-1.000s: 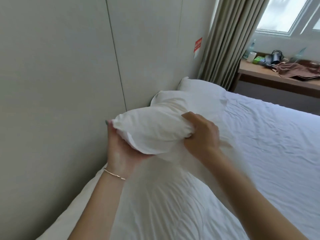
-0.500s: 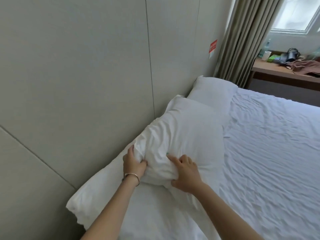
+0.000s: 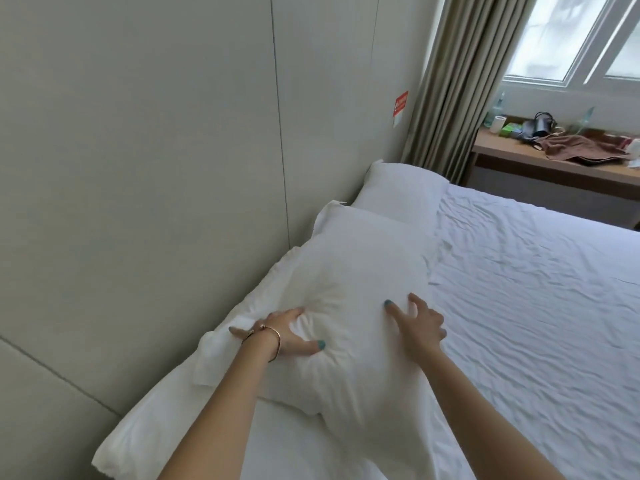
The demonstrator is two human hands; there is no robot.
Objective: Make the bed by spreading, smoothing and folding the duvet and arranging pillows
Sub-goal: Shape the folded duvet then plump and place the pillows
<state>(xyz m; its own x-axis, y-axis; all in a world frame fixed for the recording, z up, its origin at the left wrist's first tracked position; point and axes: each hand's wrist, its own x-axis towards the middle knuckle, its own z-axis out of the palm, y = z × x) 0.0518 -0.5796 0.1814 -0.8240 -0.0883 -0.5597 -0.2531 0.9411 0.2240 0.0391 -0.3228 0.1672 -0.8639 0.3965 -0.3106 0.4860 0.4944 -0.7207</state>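
Head view, pillow [image 3: 360, 271] under spread fingers [image 3: 391, 308]

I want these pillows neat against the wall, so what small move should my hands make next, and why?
Probably sweep both hands outward to flatten the near pillow. The left hand presses a puckered dent into it, creases fanning from the fingers, while the right hand rests spread on top. It already lies by the wall panel.
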